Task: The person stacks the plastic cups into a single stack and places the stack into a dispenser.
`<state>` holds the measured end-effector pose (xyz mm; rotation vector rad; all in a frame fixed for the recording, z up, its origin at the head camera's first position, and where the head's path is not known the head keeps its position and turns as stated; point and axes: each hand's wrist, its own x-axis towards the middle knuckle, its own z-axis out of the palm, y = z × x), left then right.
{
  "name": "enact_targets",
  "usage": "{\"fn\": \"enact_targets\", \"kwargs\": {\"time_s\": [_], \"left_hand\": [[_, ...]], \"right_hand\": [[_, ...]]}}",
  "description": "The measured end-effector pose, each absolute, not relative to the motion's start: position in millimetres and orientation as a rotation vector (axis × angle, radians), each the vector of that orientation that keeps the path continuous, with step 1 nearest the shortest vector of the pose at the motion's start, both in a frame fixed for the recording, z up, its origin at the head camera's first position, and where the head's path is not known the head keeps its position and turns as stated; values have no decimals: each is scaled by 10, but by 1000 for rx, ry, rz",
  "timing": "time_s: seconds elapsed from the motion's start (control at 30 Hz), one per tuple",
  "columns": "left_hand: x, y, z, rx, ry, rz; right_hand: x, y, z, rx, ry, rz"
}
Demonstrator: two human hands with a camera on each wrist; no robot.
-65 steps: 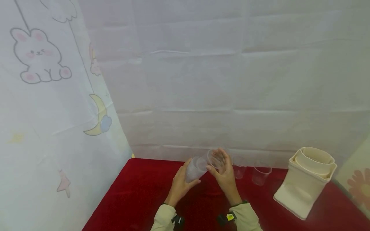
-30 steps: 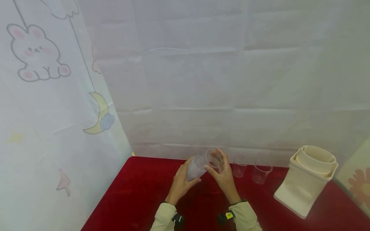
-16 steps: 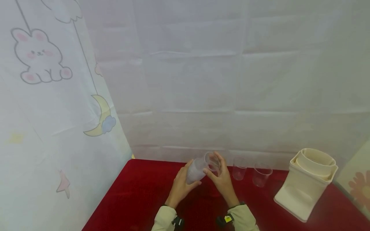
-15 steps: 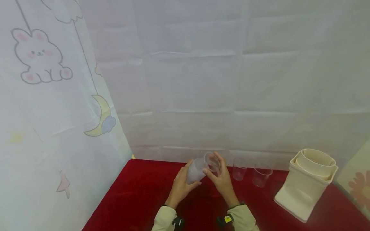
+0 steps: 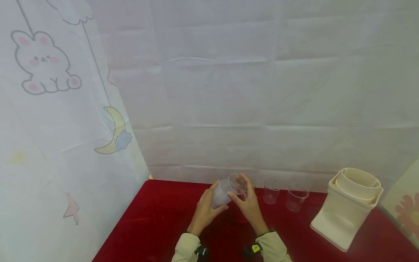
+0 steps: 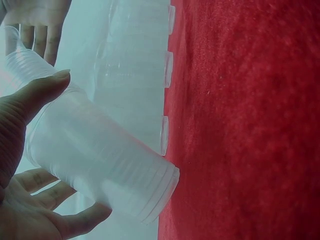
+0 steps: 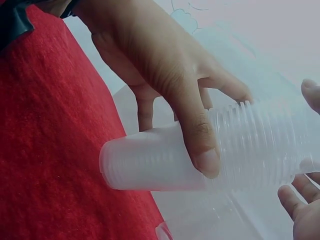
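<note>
My left hand (image 5: 204, 211) grips a stack of clear plastic cups (image 5: 220, 198), tilted with its mouth end up to the right. At that mouth end, my right hand (image 5: 250, 207) holds a clear plastic cup (image 5: 241, 191) by its sides, fingers behind and thumb in front. That cup sits partly nested in the stack. Several ridged rims of the stack (image 7: 250, 145) show packed together in the right wrist view, where the right fingers (image 7: 305, 195) appear at the edge. The left wrist view shows the left thumb (image 6: 42, 90) across the stack, whose bases point down right.
Two single clear cups, one (image 5: 271, 193) beside the right hand and another (image 5: 296, 199) further right, stand upright on the red-covered table (image 5: 157, 214). A cream plastic stand with a round collar (image 5: 347, 207) is at the right. White cloth wall (image 5: 209, 109) rises behind.
My right hand has moved a little left toward my left hand, bringing its cup deeper over the stack's mouth. The left hand stays nearly in place.
</note>
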<state>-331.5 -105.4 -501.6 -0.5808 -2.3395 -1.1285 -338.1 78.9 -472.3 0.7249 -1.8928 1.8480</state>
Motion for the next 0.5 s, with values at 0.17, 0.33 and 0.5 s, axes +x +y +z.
{"fn": "enact_targets", "kwargs": {"time_s": [0.17,0.33,0.5], "left_hand": [[-3307,-1051,-5017,-584,-2343,-1124],[-3304,-1043,-5006,-585,-2328,-1119],[-3305,-1043,-5004,-584,-2332,-1125]], "right_hand": [[-3358,777,-4731,680,-1947,1849],[-3352,761,-4723,673,-1969,1837],[-3346,734,-4713,667,-2017,1802]]}}
